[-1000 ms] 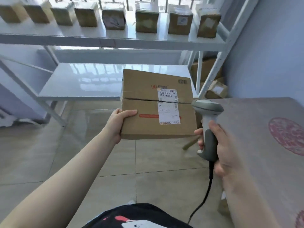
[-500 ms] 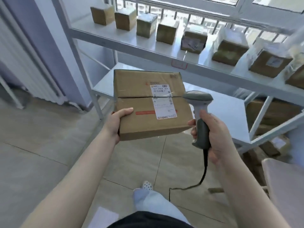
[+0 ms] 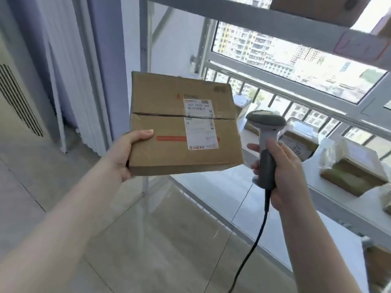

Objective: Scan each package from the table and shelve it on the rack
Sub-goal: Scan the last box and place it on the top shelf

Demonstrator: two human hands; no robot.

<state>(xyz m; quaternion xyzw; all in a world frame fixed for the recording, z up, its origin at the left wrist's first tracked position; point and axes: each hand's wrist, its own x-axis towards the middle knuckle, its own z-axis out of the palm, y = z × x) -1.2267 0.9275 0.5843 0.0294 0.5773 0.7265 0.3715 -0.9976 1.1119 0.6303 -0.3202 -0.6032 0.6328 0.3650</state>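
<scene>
By rack [image 3: 264, 22]: L hand [image 3: 121, 154] fingers grip package [image 3: 169, 123], R hand [image 3: 283, 168] fingers grip scanner [image 3: 267, 142]

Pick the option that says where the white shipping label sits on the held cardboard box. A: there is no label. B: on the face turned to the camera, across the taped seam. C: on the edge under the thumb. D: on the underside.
B: the white label lies on the box face turned toward the camera, straddling the seam, while the left hand holds the box's left edge.
</scene>
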